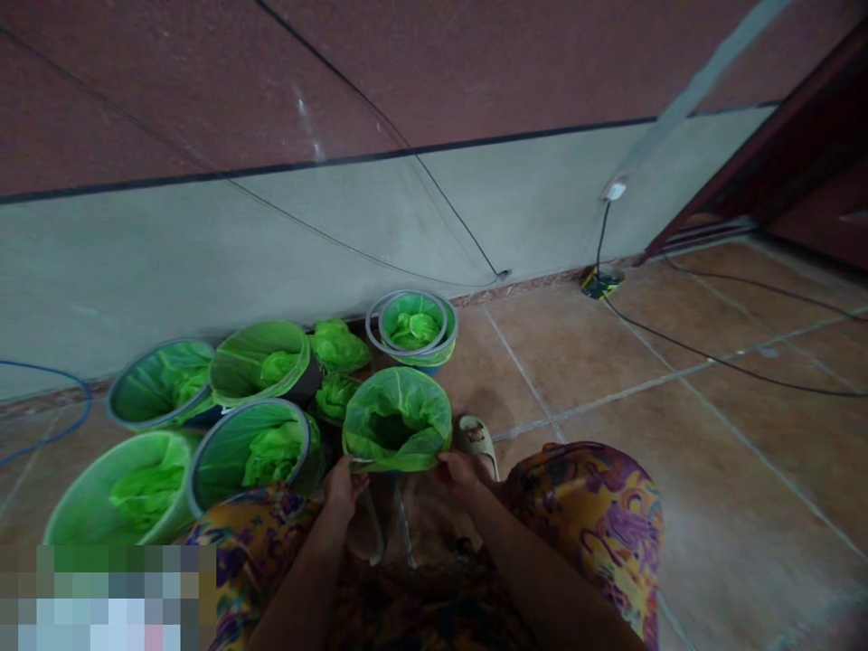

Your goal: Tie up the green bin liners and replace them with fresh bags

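Reaching forward and down, left hand [344,489] and right hand [462,476] pinch the near edge of a green liner [399,418].

Both hands [344,488] pinch, arms [308,565] extended between bent knees [593,493].

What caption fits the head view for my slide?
Left hand and right hand hold the near edge of a green liner beside several lined bins near a two-tone wall.

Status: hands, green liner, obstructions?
Left fingers and right fingers gripping green liner's near edge. Liner mouth open, nothing over it. Other lined bins close on left.
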A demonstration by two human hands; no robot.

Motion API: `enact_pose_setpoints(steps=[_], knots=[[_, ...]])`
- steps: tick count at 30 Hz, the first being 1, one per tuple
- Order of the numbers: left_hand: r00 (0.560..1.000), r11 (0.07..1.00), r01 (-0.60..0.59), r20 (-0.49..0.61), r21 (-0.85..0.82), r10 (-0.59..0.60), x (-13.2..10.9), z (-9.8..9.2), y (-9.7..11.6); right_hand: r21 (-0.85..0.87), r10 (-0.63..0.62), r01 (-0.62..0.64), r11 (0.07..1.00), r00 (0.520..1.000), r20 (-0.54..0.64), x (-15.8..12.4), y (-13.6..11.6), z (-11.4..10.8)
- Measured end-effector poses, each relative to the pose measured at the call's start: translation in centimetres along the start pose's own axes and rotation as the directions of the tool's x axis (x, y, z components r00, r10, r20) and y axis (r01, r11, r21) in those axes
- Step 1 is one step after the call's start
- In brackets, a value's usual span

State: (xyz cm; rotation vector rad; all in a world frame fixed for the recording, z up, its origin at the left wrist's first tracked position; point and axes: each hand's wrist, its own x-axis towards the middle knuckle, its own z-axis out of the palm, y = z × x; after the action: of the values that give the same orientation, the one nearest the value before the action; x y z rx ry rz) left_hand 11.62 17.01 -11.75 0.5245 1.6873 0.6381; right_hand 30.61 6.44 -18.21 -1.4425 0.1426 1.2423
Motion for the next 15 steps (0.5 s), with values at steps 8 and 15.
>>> enact_pose_setpoints(steps=[8,15], knots=[[1.000,1.000,-0.008,0.030,0.029,0.007,0.5,0.6,1.1,0.019,0.090,-0.091,0.996,0.996,0.013,-1.4,-0.8,0.6],[0.992,0.918,-0.109,-0.012,0.381,0.123,2.0,-0.3,0.6,-0.176,0.008,-0.009,0.984,1.000,-0.009,-1.7,-1.7,0.3]])
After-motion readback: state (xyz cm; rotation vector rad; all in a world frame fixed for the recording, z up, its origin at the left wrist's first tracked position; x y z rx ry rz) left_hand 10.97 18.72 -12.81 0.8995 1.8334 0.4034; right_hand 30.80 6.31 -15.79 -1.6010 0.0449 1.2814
